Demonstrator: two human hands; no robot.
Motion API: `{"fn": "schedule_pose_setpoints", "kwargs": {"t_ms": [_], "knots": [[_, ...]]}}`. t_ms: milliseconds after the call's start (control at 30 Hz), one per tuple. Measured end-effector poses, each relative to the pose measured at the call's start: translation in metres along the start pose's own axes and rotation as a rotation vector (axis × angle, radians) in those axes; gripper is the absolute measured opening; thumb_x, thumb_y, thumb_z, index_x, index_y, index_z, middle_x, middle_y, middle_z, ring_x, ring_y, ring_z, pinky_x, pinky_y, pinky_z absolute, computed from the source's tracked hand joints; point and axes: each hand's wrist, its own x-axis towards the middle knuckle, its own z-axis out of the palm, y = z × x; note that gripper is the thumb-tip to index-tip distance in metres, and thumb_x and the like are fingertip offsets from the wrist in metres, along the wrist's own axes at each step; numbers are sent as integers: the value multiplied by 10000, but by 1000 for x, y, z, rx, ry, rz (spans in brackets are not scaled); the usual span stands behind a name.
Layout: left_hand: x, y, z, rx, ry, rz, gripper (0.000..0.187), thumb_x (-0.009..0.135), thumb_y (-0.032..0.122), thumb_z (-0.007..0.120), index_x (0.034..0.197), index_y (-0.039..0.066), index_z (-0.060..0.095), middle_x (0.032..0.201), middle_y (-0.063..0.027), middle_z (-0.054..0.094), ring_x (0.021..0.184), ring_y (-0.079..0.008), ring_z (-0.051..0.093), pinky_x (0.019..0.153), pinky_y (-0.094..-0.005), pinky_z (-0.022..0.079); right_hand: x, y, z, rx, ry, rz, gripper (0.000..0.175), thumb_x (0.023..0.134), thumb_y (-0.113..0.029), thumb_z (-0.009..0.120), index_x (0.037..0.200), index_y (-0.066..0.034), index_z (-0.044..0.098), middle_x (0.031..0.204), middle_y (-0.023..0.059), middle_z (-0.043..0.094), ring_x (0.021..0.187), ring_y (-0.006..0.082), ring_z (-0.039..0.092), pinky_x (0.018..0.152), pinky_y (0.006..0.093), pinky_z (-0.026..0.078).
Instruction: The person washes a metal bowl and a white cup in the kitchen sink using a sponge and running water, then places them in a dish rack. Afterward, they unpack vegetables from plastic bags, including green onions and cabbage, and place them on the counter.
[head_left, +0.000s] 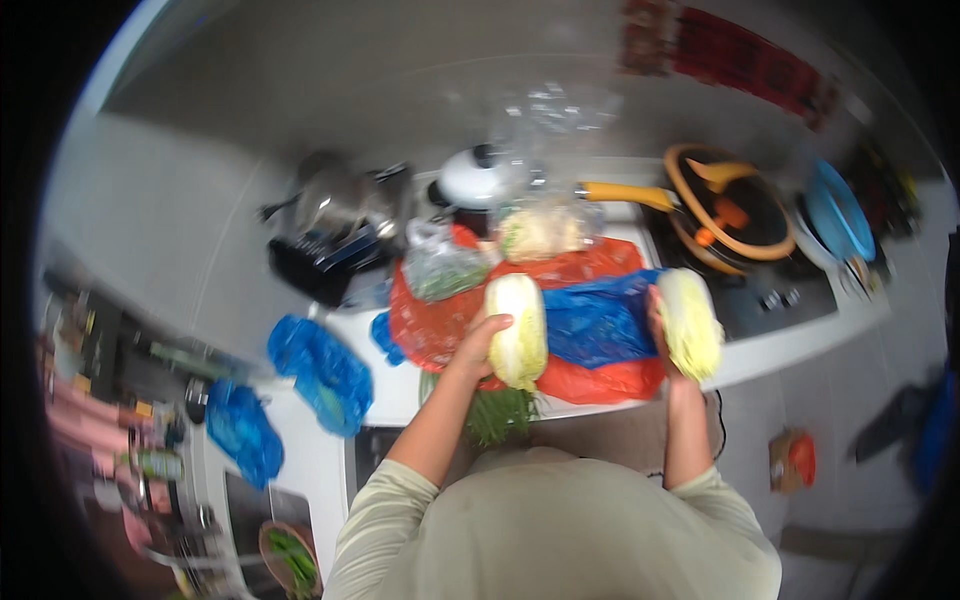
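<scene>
My left hand (484, 341) grips a napa cabbage (517, 330) by its side, thumb across the pale stem part. A second napa cabbage (688, 322) is in my right hand (660, 330), whose fingers are mostly hidden behind it. Between the two cabbages a blue plastic bag (596, 319) lies on red plastic bags (431, 326) on the white counter. Long green vegetables (499, 416) stick out over the counter edge below my left hand. Behind it rest a clear bag of greens (442, 262) and a clear bag with a pale vegetable (544, 232).
A lidded pan (731, 214) with a yellow handle sits on the black stove (780, 296), near a light-blue basin (840, 214). Blue bags (326, 379) lie at the left, above a sink with a basket (274, 574) of greens. A white lidded pot (472, 180) stands behind.
</scene>
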Motion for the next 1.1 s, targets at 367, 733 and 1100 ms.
{"fn": "schedule_pose_setpoints", "kwargs": {"t_ms": [367, 733, 1100], "knots": [[-75, -11, 8, -569, -220, 87, 740, 747, 396, 609, 1344, 15, 393, 1248, -273, 505, 1092, -374, 566, 896, -459, 488, 22, 56, 5, -625, -53, 184, 846, 791, -515, 615, 1421, -60, 281, 1426, 209, 325, 1271, 411, 384, 983, 587, 384], [-196, 50, -69, -320, 198, 161, 668, 751, 200, 633, 1347, 36, 379, 1194, -198, 557, 1041, -358, 592, 871, -483, 501, 57, 82, -18, -757, 67, 47, 654, 833, -435, 534, 1294, 22, 460, 1247, 248, 526, 1145, 357, 525, 980, 416, 434], [-145, 123, -166, 1072, 1106, 477, 889, 557, 200, 821, 1264, 76, 297, 1105, -222, 537, 981, -348, 575, 856, -398, 468, 70, 157, 21, -911, 215, -4, 557, 863, -424, 544, 1271, -51, 488, 1192, 127, 592, 1022, 264, 610, 897, 430, 502]]}}
